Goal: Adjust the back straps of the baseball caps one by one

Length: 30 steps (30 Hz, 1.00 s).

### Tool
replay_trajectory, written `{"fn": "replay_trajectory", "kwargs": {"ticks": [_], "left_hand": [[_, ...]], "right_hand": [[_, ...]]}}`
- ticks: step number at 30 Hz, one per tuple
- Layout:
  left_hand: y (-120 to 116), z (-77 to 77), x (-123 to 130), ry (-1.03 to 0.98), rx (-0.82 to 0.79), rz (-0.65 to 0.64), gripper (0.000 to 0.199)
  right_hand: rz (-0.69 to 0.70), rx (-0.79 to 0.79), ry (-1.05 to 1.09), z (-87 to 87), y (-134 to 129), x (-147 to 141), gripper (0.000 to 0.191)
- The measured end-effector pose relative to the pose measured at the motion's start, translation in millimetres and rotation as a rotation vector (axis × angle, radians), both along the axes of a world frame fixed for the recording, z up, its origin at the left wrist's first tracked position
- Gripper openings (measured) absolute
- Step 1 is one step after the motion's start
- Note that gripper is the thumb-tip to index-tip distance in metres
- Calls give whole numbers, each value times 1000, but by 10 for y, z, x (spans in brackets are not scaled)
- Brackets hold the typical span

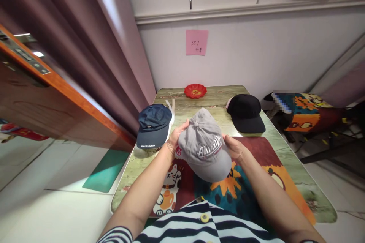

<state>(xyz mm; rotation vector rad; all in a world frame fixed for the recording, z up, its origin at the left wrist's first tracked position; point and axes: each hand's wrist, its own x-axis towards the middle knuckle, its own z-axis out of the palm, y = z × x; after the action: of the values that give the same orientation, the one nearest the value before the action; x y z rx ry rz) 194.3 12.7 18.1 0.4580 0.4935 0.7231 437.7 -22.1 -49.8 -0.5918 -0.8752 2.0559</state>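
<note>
A grey cap (203, 140) with white "Always" lettering is held above the colourful mat, its brim pointing down toward me. My left hand (177, 136) grips its left side, and my right hand (233, 147) holds the right side near the lettering. To the left, a navy cap (154, 123) lies on the table with its brim toward me and something white behind it. A black cap (247, 112) rests at the table's right side.
A red scalloped dish (195, 91) stands at the back of the table (171, 95). The patterned mat (256, 152) covers the front. A pink note (196, 42) is on the wall. An orange-edged door (71, 91) and curtain (114, 45) are at left.
</note>
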Motion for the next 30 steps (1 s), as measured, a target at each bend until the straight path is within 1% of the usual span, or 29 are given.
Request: {"fn": "replay_trajectory", "kwargs": {"ticks": [2,4,5,7,9,11,13,17,18,20,23,26,28,30], "left_hand": [[-19,-29,41,1,-6,-62,52],[-7,-47,58,29,-6,-134,52],[13,-48,55,56,5,-151,50],[75,-36,26,128,50,-125,42],[144,-11,-17,184,109,-56,34],[191,11,-47,195,145,-19,32],[200,12,-47,181,150,-35,34],[133,-59,41,173,144,-94,32],[112,-81,71,175,147,-114,32],[82,-118,123,182,164,-162,32],[89,-156,151,201,215,-201,35],[133,-229,116,259,259,-175,36],[149,-329,84,330,270,-103,31],[137,-475,72,404,285,16,30]], "right_hand": [[35,40,-43,13,24,22,68],[35,64,-86,20,30,47,63],[23,64,-102,22,26,66,60],[-24,50,-127,21,11,127,54],[-88,40,-153,14,0,213,50],[-133,46,-180,-9,-6,298,46],[-144,52,-184,-55,-20,353,47],[-108,-11,-87,-194,-106,330,62],[-101,-37,-63,-219,-133,305,63],[-112,-89,-47,-227,-179,256,58],[-178,-137,-78,-120,-216,232,48],[-229,-133,-114,54,-233,299,44],[-238,-121,-148,144,-236,377,39],[-259,-103,-184,192,-218,466,35]]}}
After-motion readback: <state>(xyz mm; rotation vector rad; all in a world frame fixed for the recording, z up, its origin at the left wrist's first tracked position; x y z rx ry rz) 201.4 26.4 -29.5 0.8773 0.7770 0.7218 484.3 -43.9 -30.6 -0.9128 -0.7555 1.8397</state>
